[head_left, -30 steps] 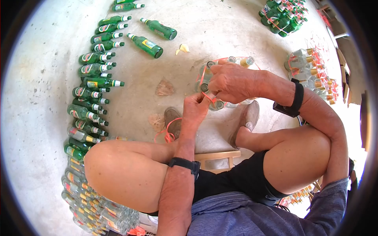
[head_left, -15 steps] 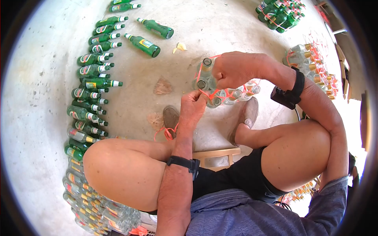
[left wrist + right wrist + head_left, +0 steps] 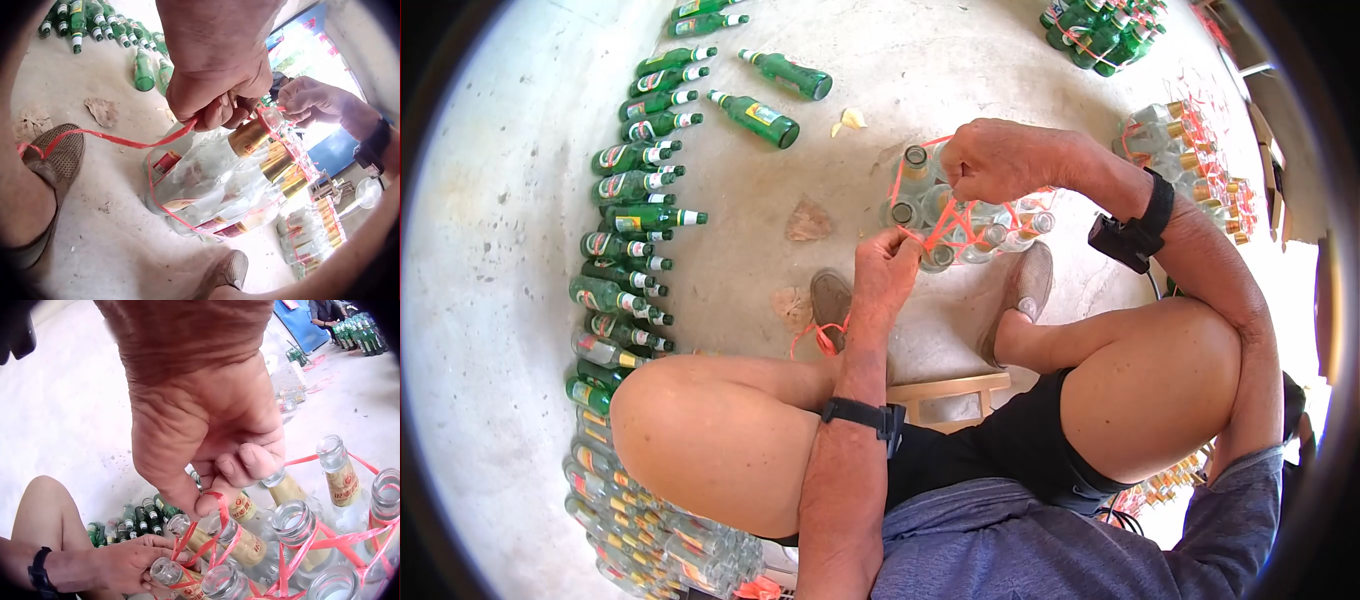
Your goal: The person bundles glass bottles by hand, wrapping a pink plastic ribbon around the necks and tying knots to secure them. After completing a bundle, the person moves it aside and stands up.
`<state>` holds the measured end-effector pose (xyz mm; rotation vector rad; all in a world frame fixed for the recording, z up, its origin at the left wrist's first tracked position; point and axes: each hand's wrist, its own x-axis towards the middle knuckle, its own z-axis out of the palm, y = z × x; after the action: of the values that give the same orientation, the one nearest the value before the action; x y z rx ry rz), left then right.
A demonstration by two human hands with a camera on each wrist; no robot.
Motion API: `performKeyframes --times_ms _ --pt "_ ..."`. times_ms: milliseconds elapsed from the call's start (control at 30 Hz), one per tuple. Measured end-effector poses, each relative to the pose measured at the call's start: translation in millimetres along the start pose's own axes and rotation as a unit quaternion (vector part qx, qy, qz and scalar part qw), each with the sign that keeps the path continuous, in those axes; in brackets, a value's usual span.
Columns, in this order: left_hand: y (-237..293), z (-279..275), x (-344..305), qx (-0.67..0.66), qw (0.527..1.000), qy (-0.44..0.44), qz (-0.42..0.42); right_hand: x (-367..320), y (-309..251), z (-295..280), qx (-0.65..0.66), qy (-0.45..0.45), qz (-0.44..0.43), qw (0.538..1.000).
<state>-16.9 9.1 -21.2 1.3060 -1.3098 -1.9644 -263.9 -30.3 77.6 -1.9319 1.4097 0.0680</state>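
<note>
A bundle of clear glass bottles [image 3: 294, 525] with gold neck labels stands upright on the floor in front of the person. Red plastic string [image 3: 331, 542] weaves between the bottle necks and also circles the bundle lower down. At the near left corner the left hand [image 3: 887, 270] pinches the string close to a bottle mouth. Over the far side of the bundle is the right hand [image 3: 1005, 162], its thumb and forefinger pinching a loop of string, the other fingers curled. A loose tail of string [image 3: 119, 141] runs from the left hand toward a shoe.
Green bottles [image 3: 635, 187] lie in a long row at the left, with two green bottles [image 3: 755, 118] apart from it. Tied green bottles [image 3: 1100, 38] and tied clear bottles [image 3: 1170, 140] stand at the right. A wooden stool [image 3: 950, 388] is between the legs.
The right hand has moved away from the left hand toward the bundle's far side, drawing string across the necks. Crossed strands now show there. The left hand keeps its pinch, shifting only slightly.
</note>
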Motion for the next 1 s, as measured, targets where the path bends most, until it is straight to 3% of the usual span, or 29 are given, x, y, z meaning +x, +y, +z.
performKeyframes --times_ms 167,667,1000 --pt "3 2 -2 0.009 1.000 0.010 0.003 -4 0 9 0.077 0.078 -0.024 0.994" --pt "-5 1 2 0.013 1.000 0.007 -0.002 2 9 21 0.178 0.080 0.052 0.979" --pt "-7 -1 1 0.024 0.999 0.030 -0.002 7 10 28 0.081 0.117 -0.011 0.990"
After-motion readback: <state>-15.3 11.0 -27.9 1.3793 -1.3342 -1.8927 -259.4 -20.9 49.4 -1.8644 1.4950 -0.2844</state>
